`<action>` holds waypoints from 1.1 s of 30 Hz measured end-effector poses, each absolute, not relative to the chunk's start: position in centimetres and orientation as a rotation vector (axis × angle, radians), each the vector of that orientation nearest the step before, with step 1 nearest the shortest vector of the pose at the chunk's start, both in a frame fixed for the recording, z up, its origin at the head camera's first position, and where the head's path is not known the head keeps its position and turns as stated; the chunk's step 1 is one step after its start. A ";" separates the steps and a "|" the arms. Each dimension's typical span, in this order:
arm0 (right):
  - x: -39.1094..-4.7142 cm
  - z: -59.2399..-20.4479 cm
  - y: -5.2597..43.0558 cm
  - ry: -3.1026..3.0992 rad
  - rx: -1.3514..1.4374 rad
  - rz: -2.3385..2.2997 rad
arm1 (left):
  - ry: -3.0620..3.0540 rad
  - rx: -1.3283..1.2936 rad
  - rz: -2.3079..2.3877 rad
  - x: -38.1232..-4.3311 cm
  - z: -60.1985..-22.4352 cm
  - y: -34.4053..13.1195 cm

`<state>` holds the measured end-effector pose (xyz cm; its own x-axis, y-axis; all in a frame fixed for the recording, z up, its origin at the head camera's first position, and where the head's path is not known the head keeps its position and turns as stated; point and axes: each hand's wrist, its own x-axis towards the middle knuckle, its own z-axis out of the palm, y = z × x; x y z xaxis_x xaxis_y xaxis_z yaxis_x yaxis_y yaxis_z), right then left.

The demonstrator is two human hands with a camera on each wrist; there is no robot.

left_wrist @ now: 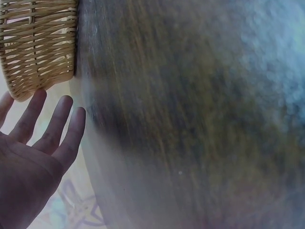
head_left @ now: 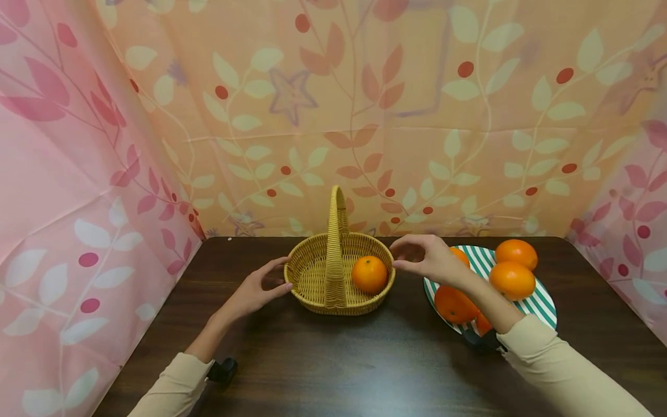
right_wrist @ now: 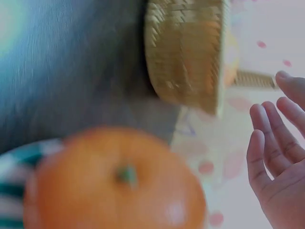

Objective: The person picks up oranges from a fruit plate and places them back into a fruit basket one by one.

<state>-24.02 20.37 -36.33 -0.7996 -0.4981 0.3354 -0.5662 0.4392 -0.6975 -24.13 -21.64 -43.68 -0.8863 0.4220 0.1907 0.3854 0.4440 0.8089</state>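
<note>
A wicker basket (head_left: 307,298) with a tall arched handle stands upright on the dark table, and one orange (head_left: 370,274) lies in its right half. At the basket's left rim is my left hand (head_left: 255,291); in the left wrist view its fingers (left_wrist: 59,114) are spread and nearly straight, with a fingertip at the rim. My right hand (head_left: 429,258) is by the right rim, fingers loosely bent and holding nothing. In the right wrist view a gap shows between its fingers (right_wrist: 271,143) and the basket wall (right_wrist: 181,57).
On the right, a green-and-white striped plate (head_left: 544,310) bears several oranges (head_left: 513,280), partly hidden by my right forearm. The brown table (head_left: 333,365) ends at the back against a patterned curtain (head_left: 250,145). Dark wrist straps (head_left: 223,370) sit near both cuffs.
</note>
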 end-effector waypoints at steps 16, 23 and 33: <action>-22.0 -33.3 30.3 -2.632 0.687 1.250 | 2.621 0.739 1.467 -23.7 -42.8 -21.4; -21.0 -33.8 32.4 -2.679 0.641 1.164 | 2.585 0.737 1.453 -22.3 -40.5 -20.8; -19.2 -34.7 34.1 -2.700 0.583 1.161 | 2.613 0.711 1.409 -22.1 -40.2 -20.6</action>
